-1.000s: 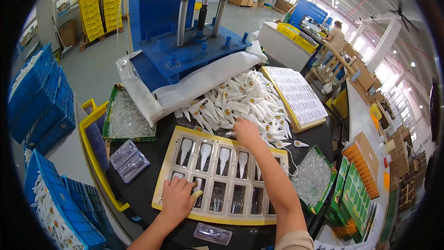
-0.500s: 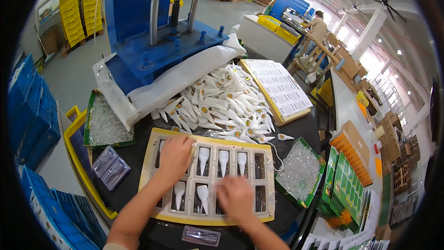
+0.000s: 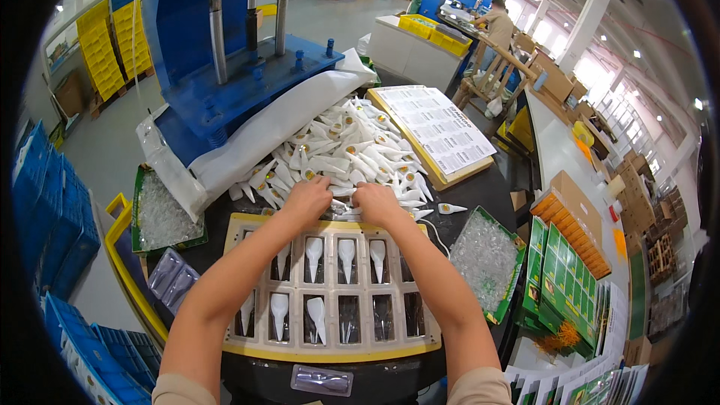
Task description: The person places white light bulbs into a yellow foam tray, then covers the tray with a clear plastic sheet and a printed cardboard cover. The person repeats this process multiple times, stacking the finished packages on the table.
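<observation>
Both my hands are at the near edge of a heap of white tapered pieces (image 3: 360,131), many with a small round coloured label. My left hand (image 3: 310,199) has its fingers bent and closed on a white tapered piece. Close beside it, my right hand (image 3: 375,201) also pinches a white tapered piece; the fingertips are partly hidden among the pieces. Below my forearms lies a pale mould tray (image 3: 328,290) with a yellow edge and two rows of pockets. Several pockets hold a white piece, point toward me; pockets at the lower right hold none.
A blue press (image 3: 255,67) stands behind the heap, white sheeting (image 3: 262,124) along its base. Boxes of clear plastic bits flank the tray, left (image 3: 169,210) and right (image 3: 487,266). Clear blister packs (image 3: 321,381) lie nearby. A printed-sheet board (image 3: 435,131) sits right; a person (image 3: 497,26) works beyond.
Both hands have moved up from the tray to the heap and closer together. The upper left pocket, covered by my left hand before, now shows a white piece. The view has shifted slightly.
</observation>
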The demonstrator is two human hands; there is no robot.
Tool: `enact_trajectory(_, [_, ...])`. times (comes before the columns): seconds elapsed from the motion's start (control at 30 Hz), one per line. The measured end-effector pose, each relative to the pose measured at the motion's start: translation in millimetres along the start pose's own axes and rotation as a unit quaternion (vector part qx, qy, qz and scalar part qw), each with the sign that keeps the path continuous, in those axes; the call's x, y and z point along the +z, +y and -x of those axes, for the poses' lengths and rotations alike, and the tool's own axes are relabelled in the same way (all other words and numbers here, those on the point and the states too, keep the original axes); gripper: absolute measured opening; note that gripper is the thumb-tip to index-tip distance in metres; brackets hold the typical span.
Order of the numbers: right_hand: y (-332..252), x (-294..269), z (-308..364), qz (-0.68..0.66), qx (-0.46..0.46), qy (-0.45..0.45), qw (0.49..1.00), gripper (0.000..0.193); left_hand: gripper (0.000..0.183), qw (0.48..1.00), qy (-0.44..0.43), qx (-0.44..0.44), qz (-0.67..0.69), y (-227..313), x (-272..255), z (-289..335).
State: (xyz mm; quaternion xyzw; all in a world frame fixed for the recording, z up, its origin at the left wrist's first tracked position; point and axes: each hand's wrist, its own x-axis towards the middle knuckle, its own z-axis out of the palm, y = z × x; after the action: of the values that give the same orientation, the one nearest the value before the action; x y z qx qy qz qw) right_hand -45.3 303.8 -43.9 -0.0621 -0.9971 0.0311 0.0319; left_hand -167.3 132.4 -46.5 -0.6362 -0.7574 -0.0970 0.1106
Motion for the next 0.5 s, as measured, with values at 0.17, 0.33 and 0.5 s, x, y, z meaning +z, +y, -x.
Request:
enact_trajectory(0.17, [-31.2,-50.4,124.8,-0.234,0.075,0.210,0.946,0.027,0.023,0.986,0.050,0.089,0.132,77.5,-54.0,65.2])
enact_trajectory(0.33, [-112.7,-32.3,256.5,-0.205,0.073,0.189,0.958,0.032,0.028,0.971,-0.031,0.228,0.071,151.5,-72.8,143.3])
enact_trajectory(0.5, [-92.4,-37.4,256.1,-0.167,0.068,0.224,0.958,0.027,0.043,0.990,-0.041,0.116,0.067,153.8,-59.7,165.1])
